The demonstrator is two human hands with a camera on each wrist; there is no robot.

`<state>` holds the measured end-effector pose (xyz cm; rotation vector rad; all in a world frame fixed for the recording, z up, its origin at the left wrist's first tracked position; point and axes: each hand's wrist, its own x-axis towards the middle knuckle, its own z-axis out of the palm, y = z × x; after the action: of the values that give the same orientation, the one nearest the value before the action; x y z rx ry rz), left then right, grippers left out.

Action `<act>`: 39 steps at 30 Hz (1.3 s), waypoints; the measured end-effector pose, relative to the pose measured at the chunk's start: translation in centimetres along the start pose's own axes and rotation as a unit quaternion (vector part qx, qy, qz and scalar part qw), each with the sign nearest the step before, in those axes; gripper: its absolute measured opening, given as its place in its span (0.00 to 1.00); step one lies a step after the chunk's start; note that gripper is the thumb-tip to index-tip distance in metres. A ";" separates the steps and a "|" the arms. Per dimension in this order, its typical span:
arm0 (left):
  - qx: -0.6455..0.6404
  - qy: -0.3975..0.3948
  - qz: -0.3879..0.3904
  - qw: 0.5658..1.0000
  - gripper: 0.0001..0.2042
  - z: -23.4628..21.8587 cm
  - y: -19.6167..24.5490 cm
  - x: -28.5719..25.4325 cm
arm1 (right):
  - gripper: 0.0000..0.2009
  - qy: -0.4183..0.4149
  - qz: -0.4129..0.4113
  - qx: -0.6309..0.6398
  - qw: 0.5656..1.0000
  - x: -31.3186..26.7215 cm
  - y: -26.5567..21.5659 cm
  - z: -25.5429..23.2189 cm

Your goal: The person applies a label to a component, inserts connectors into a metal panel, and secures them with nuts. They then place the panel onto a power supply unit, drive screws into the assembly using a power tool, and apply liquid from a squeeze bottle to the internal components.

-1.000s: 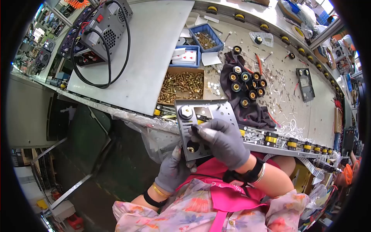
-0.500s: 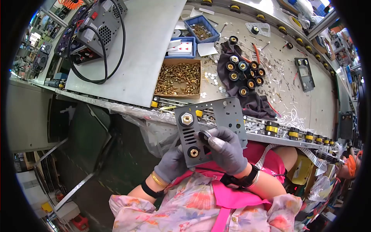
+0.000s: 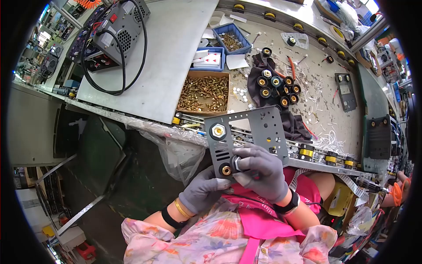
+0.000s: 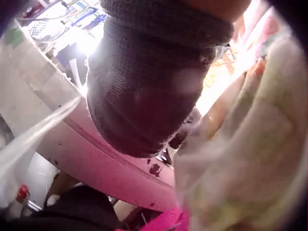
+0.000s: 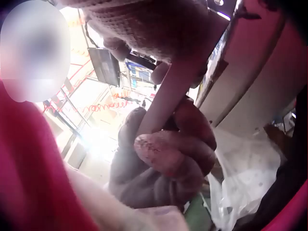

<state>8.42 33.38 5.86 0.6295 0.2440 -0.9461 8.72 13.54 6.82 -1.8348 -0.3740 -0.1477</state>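
The left hand [image 3: 203,191] grips the lower corner of a dark metal plate [image 3: 257,130], which is held up and tilted above the near edge of the worktop [image 3: 162,57]. The right hand [image 3: 263,176] pinches a small round piece [image 3: 237,163] against or just in front of the plate's face, beside the lower brass fitting [image 3: 226,170]; whether it touches the plate, I cannot tell. The upper fitting [image 3: 218,131] sits in a pale six-sided nut.

The small piece looks the likeliest to go astray: gloved fingertips cover much of it, and a slip could drop it into the lap or among the rollers [image 3: 306,152] along the edge. With support apparently at one corner, a hard push might swing the plate. Clear plastic [image 3: 176,152] hanging nearby could snag a corner.

Beyond the rollers are an open cardboard box [image 3: 228,105] of brass parts and a dark cloth [image 3: 296,127] bearing black round fittings [image 3: 275,81]. White scraps lie to the right of the cloth, where a dropped piece could be hard to spot. Farther off stand a blue bin [image 3: 238,50] of small parts and a metal case [image 3: 118,39] with a looped black cable.
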 end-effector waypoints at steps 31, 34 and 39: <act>-0.013 -0.082 0.033 0.996 0.19 3.8 -1.0 2.9 | 0.15 -0.120 -0.032 -0.343 0.931 1.7 -5.9 -5.5; -0.007 -0.084 0.035 0.996 0.19 3.9 -0.9 3.0 | 0.18 -0.130 -0.013 -0.366 0.921 1.8 -6.3 -5.6; 0.001 -0.082 0.036 0.996 0.20 4.1 -0.8 3.1 | 0.23 -0.143 0.042 -0.296 0.943 2.1 -6.7 -6.5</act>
<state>9.29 28.45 7.38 0.5560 0.0741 -0.9229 9.03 9.43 15.47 -2.4764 -0.4877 0.0793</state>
